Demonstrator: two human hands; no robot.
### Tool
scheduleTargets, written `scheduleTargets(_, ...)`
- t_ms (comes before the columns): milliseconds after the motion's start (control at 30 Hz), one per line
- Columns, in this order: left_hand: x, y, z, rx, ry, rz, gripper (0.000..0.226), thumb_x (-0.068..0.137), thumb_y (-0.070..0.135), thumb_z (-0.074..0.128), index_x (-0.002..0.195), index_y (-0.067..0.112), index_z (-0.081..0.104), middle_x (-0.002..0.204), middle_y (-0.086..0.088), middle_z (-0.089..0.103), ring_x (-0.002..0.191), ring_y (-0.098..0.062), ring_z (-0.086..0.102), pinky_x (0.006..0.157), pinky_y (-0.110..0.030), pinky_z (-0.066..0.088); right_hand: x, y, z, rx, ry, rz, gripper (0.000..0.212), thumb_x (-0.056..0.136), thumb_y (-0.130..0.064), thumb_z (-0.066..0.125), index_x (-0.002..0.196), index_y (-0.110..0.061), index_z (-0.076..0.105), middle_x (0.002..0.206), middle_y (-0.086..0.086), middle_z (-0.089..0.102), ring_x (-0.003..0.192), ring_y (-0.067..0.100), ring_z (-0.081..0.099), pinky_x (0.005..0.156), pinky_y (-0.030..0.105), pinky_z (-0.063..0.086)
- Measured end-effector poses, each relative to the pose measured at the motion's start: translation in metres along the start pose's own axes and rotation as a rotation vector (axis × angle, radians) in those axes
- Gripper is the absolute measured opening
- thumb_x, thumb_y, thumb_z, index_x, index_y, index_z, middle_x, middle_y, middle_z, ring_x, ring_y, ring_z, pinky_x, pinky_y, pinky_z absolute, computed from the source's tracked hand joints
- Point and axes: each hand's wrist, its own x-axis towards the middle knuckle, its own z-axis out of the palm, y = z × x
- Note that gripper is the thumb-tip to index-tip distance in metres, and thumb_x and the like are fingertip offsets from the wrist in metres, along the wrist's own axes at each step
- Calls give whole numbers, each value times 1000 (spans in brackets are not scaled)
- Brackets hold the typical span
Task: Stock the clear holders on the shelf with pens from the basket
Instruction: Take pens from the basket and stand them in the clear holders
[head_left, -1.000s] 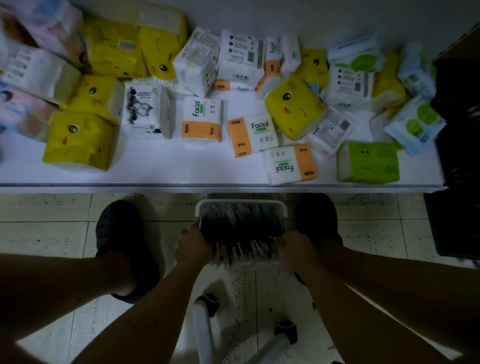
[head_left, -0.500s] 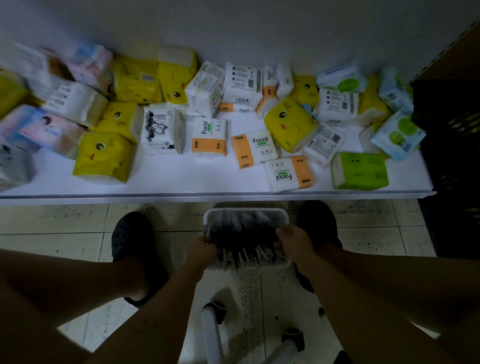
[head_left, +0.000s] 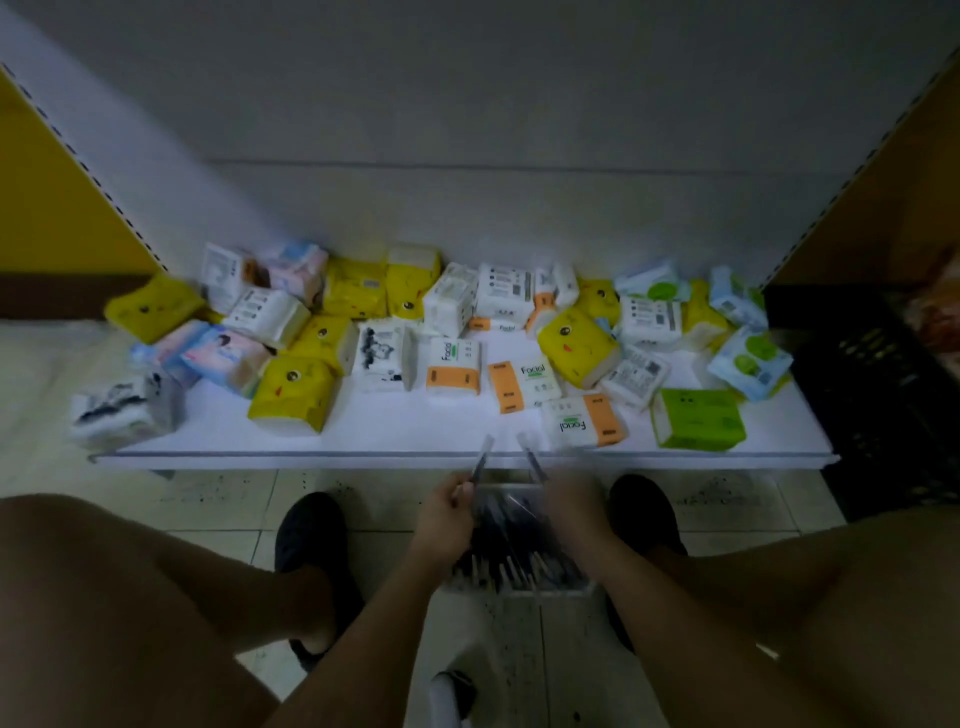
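Note:
A white basket full of dark pens sits low between my knees, in front of the shelf. My left hand grips a dark pen whose tip points up toward the shelf edge. My right hand grips another pen, also angled upward. Both pens are blurred by motion. No clear holders are visible in this view.
The white shelf carries many tissue packs: yellow, orange-and-white, green. A black crate stands at the right. My dark shoes rest on the tiled floor beside a white stool leg.
Both hands have lifted out of the basket, each now holding a pen raised toward the shelf edge. The camera has tilted up, showing more of the back wall.

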Motion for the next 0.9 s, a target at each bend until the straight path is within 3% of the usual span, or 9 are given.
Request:
scheduleTargets(67,-3,17,-3,-120,-9,-29,22,103,17,36,88,17,52,65,-5,54,50,-12,50,49,-26,44,-14,-13,-2,-82,51,-166,27,101,-30,40,89,-18,61,85,3,60,78,22,56,66,30,39)
scheduleTargets(167,-7,42,-14,-249,39,-65,22,103,13,36,90,11,53,72,-5,60,52,-12,51,48,-26,44,-32,-32,-3,-105,75,-328,23,101,-26,43,96,-14,62,79,2,58,75,22,56,66,29,41)
scheduleTargets(233,-13,59,-24,-226,62,24,23,104,20,35,96,19,56,71,1,62,47,-3,49,47,-22,40,-39,-47,-3,55,52,-304,18,100,-20,47,93,-9,60,69,3,57,61,19,54,56,25,44)
scheduleTargets(300,-19,75,-34,-173,61,162,23,104,34,33,102,32,56,68,4,59,45,2,45,52,-24,37,-44,-63,-5,177,45,-305,14,99,-13,49,88,-8,55,72,2,57,61,17,55,55,25,46)
scheduleTargets(467,-28,126,-60,-200,68,347,21,103,29,39,109,27,59,70,2,58,46,-4,47,49,-23,42,-61,-109,-17,11,101,-581,18,102,-21,45,112,-16,59,89,1,61,84,23,58,76,37,47)
scheduleTargets(567,-31,158,-73,-273,107,373,17,101,17,43,101,21,60,79,2,63,54,2,54,52,-18,46,-78,-143,-28,78,145,-677,24,102,-30,43,101,-21,65,71,-10,56,69,13,55,65,31,44)
scheduleTargets(667,-38,188,-89,-212,131,450,15,99,22,47,106,25,60,82,7,65,57,7,53,58,-19,42,-93,-173,-37,204,127,-710,27,101,-25,47,82,-25,66,58,-8,55,56,10,53,54,31,48)
scheduleTargets(767,-50,219,-109,-204,170,546,20,98,38,48,95,27,64,78,6,66,56,4,52,58,-23,44,-112,-202,-46,251,121,-809,24,98,-22,52,81,-15,66,56,-5,57,49,7,52,48,24,47)
scheduleTargets(900,-65,256,-140,-232,283,665,16,97,33,52,98,26,67,68,8,64,52,-1,52,53,-26,44,-138,-241,-63,293,175,-948,15,96,-31,57,85,-29,66,59,-7,60,50,6,51,49,28,43)
